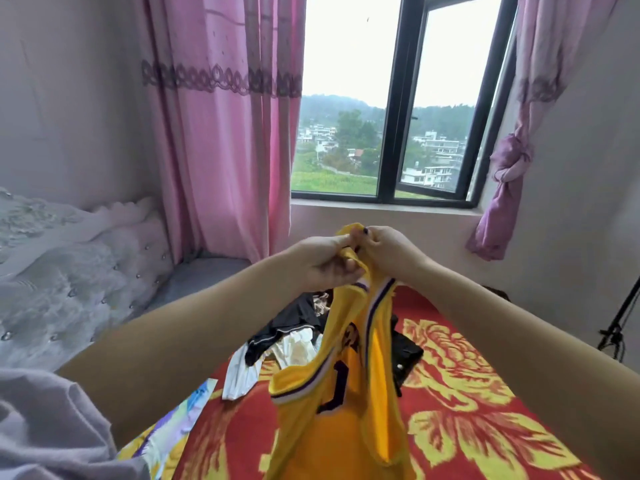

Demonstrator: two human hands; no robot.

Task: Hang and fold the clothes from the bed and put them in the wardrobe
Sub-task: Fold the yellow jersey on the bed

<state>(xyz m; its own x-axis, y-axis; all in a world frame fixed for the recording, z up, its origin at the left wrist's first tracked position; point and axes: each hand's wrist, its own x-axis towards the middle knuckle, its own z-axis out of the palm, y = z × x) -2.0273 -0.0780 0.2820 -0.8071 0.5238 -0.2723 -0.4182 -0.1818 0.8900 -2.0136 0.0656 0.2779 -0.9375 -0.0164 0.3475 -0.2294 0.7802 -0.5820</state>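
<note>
Both hands are up over the middle of the bed, close together, and both pinch the same thing: the left hand (325, 261) and the right hand (384, 251) have their fingers curled round the shoulder straps of one yellow jersey (343, 393), held up so it hangs down toward the near edge of the bed. Purple and white trim runs along its armholes; dark purple characters sit on the chest, but the cloth is folded and they can't be read. Under it, the bed (467, 393) is covered by a red blanket with big yellow flowers. Toward the far side of the bed lies a pile of clothes (287, 337), black pieces on top of white ones, too tangled to count, and one more black garment (408, 355) lies just right of the hanging jersey. At the bed's left edge, a padded white headboard (69, 278) with shiny studs. Behind, one window (398, 98) with a dark frame looks out on houses and hills, with two pink curtains, one hanging loose (221, 133), one knotted (512, 168).
</note>
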